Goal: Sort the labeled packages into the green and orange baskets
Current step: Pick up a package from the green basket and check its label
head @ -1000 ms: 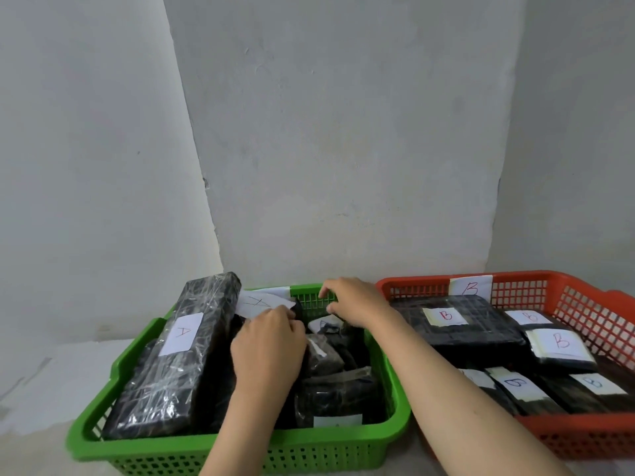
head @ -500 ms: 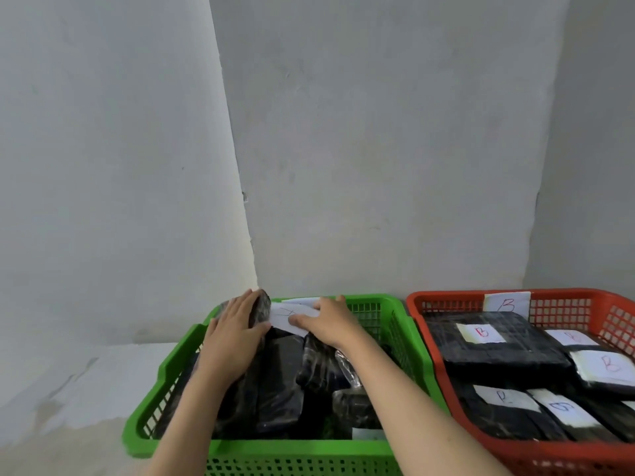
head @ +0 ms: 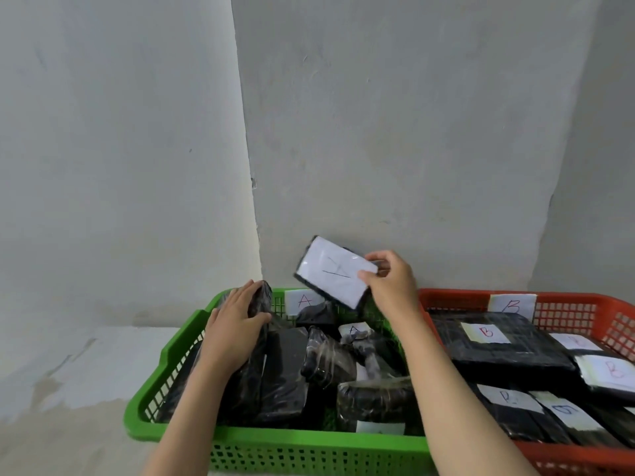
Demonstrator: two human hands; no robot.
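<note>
The green slotted plastic basket (head: 165,389), full of black film-wrapped packages, lies below both hands; the orange slotted plastic basket (head: 584,307) sits right of them. The left hand (head: 233,331) lies flat, fingers straight, on a long black wrapped package (head: 251,379). The right hand (head: 391,283) pinches a small black package with a white "A" label (head: 335,271), raised above the green basket's far rim. Recommendation: confirm the letter, then lower it into a gap, label up.

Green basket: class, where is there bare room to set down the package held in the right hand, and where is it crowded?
The right hand pinches the labelled package above the green basket. Its back strip, between the A tag and the far right corner, looks least filled. The middle and front are crowded with wrapped packages; the left hand rests on the tall package at left.
</note>
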